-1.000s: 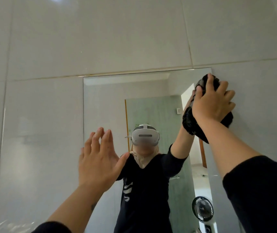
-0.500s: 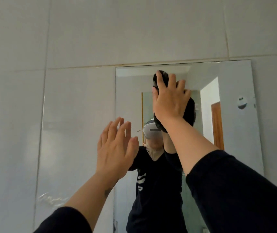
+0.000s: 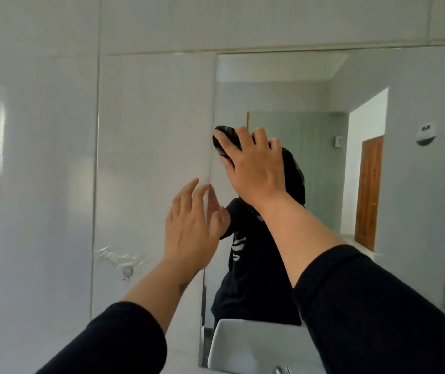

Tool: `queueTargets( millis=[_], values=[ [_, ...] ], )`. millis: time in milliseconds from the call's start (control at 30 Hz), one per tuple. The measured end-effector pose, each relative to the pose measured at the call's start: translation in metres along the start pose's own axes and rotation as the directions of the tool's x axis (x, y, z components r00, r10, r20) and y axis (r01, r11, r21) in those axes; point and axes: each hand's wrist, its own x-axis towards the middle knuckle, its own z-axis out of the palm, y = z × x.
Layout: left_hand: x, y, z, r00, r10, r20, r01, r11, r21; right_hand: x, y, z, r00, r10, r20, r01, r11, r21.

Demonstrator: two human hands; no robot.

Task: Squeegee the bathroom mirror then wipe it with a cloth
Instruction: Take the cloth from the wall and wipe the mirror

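Note:
The frameless mirror (image 3: 410,184) hangs on the white tiled wall and fills the right half of the head view. My right hand (image 3: 253,168) presses a bunched black cloth (image 3: 225,140) flat against the glass near the mirror's left edge, about mid-height. My left hand (image 3: 191,228) is raised beside the mirror's left edge, fingers apart and holding nothing, a little below and left of the right hand. No squeegee is in sight.
A white basin (image 3: 251,346) with a tap tip (image 3: 280,370) sits below the mirror. A small metal fitting (image 3: 127,271) with a plastic scrap is fixed on the wall tile to the left. The mirror reflects a green door and a wooden door.
My right hand has slid the black cloth from the mirror's top right corner leftward and down to its left edge. My left hand has stayed raised and open.

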Motion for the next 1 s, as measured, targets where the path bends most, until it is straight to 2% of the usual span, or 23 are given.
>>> queueTargets(
  millis=[167,433,567,733,1000],
  values=[
    [-0.004,0.039,0.005,0.992,0.104,0.071,-0.105,0.994,0.010,-0.015,0.042,-0.013,0.995,0.082,0.054,-0.081,0.996,-0.027],
    [-0.003,0.073,0.023,0.970,0.183,0.159,-0.194,0.979,0.057,-0.031,0.129,-0.031,0.953,0.302,0.027,-0.299,0.951,-0.079],
    [-0.005,0.084,0.035,0.966,0.185,0.181,-0.201,0.977,0.073,-0.040,0.173,-0.042,0.886,0.463,0.013,-0.460,0.883,-0.091],
    [-0.008,0.090,0.046,0.972,0.145,0.186,-0.161,0.984,0.076,-0.070,0.215,-0.047,0.809,0.588,-0.027,-0.587,0.803,-0.098],
    [-0.011,0.091,0.048,0.974,0.112,0.197,-0.129,0.989,0.075,-0.130,0.204,-0.041,0.685,0.725,-0.071,-0.729,0.680,-0.085]
  ],
)
